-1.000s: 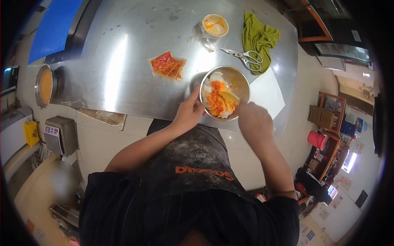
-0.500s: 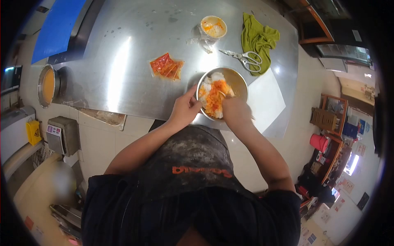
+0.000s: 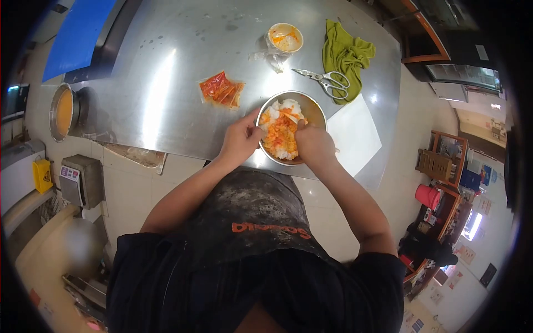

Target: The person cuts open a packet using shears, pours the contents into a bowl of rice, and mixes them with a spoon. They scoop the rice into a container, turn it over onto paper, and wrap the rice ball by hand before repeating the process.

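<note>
A metal mixing bowl [image 3: 314, 111] stands at the near edge of the steel table, holding white rice [image 3: 290, 104] with an orange-red mixture [image 3: 277, 136] worked into it. My left hand [image 3: 242, 140] is closed on the bowl's left rim, thumb on the near side and fingers partly hidden around the wall. Over the bowl's right side, my right hand [image 3: 314, 145] is wrapped around a pale stirring utensil [image 3: 291, 116]. Its tip is in the food, and the fist hides most of it, so its exact kind does not show.
Red-orange sachets [image 3: 222, 90] lie left of the bowl. Beyond it are a stained white tub [image 3: 286, 38] with plastic film, kitchen scissors [image 3: 327, 81] and a green cloth [image 3: 345, 58]. A white sheet [image 3: 358, 136] lies at right; a pan of orange liquid [image 3: 64, 112] is at far left.
My right hand has moved within the bowl, and the rice and orange mixture have shifted and blended more. The left hand keeps its hold on the rim. The whole view has shifted slightly.
</note>
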Demonstrator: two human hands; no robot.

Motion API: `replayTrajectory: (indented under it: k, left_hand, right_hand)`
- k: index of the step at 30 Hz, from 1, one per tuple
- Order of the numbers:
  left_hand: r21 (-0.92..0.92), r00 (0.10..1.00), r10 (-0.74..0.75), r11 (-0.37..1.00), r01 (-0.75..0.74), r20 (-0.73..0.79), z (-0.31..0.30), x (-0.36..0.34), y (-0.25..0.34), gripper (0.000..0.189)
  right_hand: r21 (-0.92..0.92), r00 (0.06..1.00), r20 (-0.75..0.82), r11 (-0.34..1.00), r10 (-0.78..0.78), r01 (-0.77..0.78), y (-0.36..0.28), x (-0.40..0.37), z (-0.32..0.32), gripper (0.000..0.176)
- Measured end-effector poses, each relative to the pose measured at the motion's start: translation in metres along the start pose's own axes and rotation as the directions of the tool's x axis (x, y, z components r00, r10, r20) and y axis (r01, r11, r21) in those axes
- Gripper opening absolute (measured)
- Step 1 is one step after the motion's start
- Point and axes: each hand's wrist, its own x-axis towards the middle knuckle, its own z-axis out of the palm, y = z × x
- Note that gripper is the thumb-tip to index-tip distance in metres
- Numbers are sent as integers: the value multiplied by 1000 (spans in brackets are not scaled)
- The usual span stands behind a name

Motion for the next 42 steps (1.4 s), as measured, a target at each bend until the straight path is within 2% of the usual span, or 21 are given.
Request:
replayTrajectory:
  k: [2, 4, 5, 8, 9, 12, 16, 19, 22, 23, 25, 26, 28, 30, 32, 33, 34, 35, 37, 39, 42]
  left_hand:
    - [-62, 999, -34, 997, 34, 1, -5, 4, -1, 44]
    - [61, 999, 43, 997, -44, 14, -11, 11, -8, 39]
    - [121, 996, 85, 989, -87, 24, -12, 14, -10, 36]
    - [259, 967, 250, 938, -229, -53, -10, 22, -2, 27]
    - [287, 969, 244, 931, -224, -36, -13, 26, 7, 26]
    - [322, 981, 194, 929, -185, 2, -13, 24, 21, 26]
    - [286, 989, 143, 947, -143, 22, -2, 43, 15, 28]
    - [229, 993, 113, 966, -120, 44, -1, 53, 10, 26]
    - [232, 991, 112, 964, -126, 72, 2, 56, 8, 25]
    - [249, 991, 116, 960, -131, 74, 4, 57, 9, 24]
    - [260, 984, 142, 951, -166, 108, 7, 57, 14, 23]
    - [266, 981, 152, 947, -180, 124, 8, 55, 19, 23]
    - [273, 967, 246, 928, -255, 67, 3, 48, 31, 22]
    - [336, 937, 349, 882, -331, 8, -4, 29, 47, 23]
    - [450, 870, 491, 787, -421, -44, -18, -2, 59, 25]
    - [535, 937, 348, 798, -278, -32, -21, -18, 58, 27]
    - [616, 980, 196, 776, -135, -32, -25, -31, 57, 29]
    - [596, 996, 41, 799, -81, 80, -28, -35, 53, 30]
    - [577, 915, -280, 814, 66, 290, -30, -45, 41, 32]
    - [563, 921, -249, 826, 39, 301, -22, -47, 30, 32]
    - [580, 946, -217, 814, 40, 240, -18, -45, 36, 29]
  right_hand:
    - [44, 1000, 10, 999, 12, -12, 9, -4, -25, 20]
    - [63, 999, 34, 998, 29, -31, 20, -14, -69, 21]
    - [93, 995, -4, 991, 95, -94, 16, -14, -78, 20]
    - [19, 1000, -10, 999, -29, 29, -2, -8, 10, 21]
    - [106, 996, 87, 994, -15, 6, 2, -11, 1, 20]
    - [127, 988, 121, 986, 92, -108, 28, -22, -78, 20]
    - [175, 990, -2, 974, 143, -141, -14, 6, -25, 19]
    - [203, 986, 165, 979, -35, 1, -21, -3, -39, 20]
    - [130, 993, 113, 991, -43, 28, -25, -41, -64, 31]
    - [66, 996, -22, 994, -88, 89, -34, -47, -36, 32]
    - [105, 986, 24, 981, -166, 162, -28, -46, -5, 35]
    - [117, 986, 73, 983, -150, 141, -19, -41, -10, 32]
    - [145, 990, 102, 986, -98, 83, -4, -41, -51, 19]
    - [99, 990, 127, 992, 64, -76, -13, -58, -102, 11]
    - [189, 991, 105, 980, -78, 57, -19, -65, -18, 12]
    - [109, 989, 144, 994, -46, 31, -30, -61, -8, 15]
    - [160, 990, 133, 987, -52, 30, -27, -64, -10, 17]
    - [202, 991, 114, 978, -66, 42, -18, -63, -18, 20]
    - [238, 990, 125, 971, -62, 31, -14, -60, -35, 23]
    - [215, 982, 189, 975, 15, -56, -19, -56, -51, 23]
    - [232, 992, 96, 971, -84, 60, -23, -54, -7, 13]
